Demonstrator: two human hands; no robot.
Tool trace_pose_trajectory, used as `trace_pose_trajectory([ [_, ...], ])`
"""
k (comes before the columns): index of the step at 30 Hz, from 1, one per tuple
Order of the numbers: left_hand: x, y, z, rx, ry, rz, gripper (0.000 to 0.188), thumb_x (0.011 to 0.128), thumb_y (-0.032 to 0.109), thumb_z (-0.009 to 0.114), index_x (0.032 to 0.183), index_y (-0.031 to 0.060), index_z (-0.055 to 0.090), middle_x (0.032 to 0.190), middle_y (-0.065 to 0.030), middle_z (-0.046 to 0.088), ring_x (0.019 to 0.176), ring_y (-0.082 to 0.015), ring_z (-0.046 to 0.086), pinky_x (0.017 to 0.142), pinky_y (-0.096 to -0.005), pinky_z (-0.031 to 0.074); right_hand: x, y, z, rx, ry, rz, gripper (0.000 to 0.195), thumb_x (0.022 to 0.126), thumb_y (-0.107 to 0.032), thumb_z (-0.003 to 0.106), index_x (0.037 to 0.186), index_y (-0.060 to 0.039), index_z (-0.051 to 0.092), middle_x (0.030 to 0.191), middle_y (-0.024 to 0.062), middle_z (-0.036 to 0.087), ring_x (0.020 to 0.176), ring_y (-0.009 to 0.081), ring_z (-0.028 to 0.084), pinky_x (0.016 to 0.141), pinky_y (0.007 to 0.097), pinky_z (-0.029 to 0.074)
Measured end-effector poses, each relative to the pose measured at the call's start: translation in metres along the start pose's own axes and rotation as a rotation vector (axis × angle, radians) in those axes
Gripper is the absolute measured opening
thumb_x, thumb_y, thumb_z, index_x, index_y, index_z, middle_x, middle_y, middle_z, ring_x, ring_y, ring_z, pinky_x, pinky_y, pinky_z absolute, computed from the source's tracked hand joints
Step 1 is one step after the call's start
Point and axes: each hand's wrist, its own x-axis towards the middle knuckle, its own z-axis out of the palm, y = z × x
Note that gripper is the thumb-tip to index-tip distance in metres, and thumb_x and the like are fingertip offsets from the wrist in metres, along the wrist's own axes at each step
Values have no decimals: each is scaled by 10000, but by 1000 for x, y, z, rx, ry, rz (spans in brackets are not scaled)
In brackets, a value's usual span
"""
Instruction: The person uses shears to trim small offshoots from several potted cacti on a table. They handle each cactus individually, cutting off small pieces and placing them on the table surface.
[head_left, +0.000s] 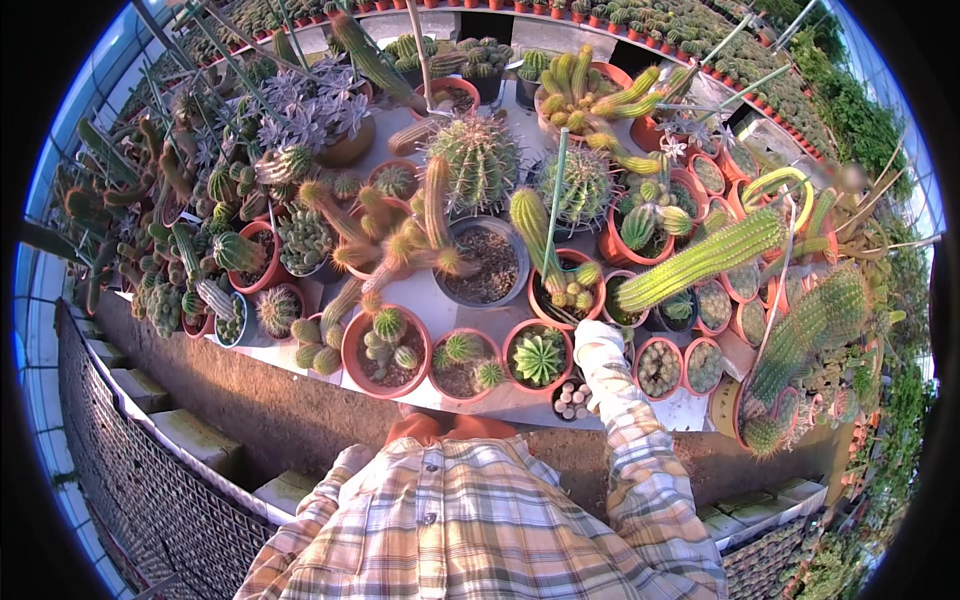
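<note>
My right hand (598, 339), in a pale glove or wrap, reaches to the lower rim of a terracotta-coloured pot (568, 289) with a columnar cactus and small round offsets. Dark thin tips, perhaps of a tool, show beside it against that pot; the fingers are hard to make out. A green stake (556, 199) stands in the same pot. Left of the hand is a pot with a star-shaped green cactus (536, 359), and below it a small black pot of round pale cacti (572, 398). My left hand (354, 457) hangs low beside my plaid shirt, partly hidden by the sleeve.
Crowded potted cacti cover much of the white-topped table (495, 411). A long green cactus (701, 259) leans across pots at the right. A wide grey pot of soil (484, 262) stands mid-table, behind it a spiny barrel cactus (474, 161). Black mesh (150, 457) lies lower left.
</note>
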Motion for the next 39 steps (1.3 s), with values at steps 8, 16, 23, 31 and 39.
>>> trace_pose_trajectory([
  [8,6,4,-1,86,85,269,250,775,322,478,903,142,595,961,-105,560,947,-294,537,778,-379,450,-3,13,12,43,104,-18,226,704,-99,576,913,-40,636,949,174,618,914,308,594,767,390,474],
  [16,3,12,-9,3,-18,58,298,799,327,440,988,155,594,1040,-96,556,993,-284,519,815,-366,435,5,37,23,-6,179,-50,175,714,-132,541,818,-52,657,850,163,634,821,312,613,704,400,478],
  [23,24,-19,12,123,16,171,301,808,327,431,990,157,599,1066,-89,544,1028,-268,502,842,-352,421,-9,37,-4,-67,160,-77,183,713,-134,555,841,-53,658,876,162,630,841,303,610,706,383,484],
  [31,29,-25,24,204,54,199,288,805,323,444,1004,179,593,1072,-73,538,1034,-254,505,851,-345,426,-4,33,-8,-48,64,-15,203,743,-147,528,877,-67,657,892,161,628,860,295,607,728,379,482],
  [39,44,-62,46,381,26,305,312,799,331,458,1050,188,575,1123,-67,523,1058,-251,495,866,-340,422,22,35,1,-245,106,-24,170,722,-147,567,841,-88,673,827,96,651,801,254,627,611,393,485],
])
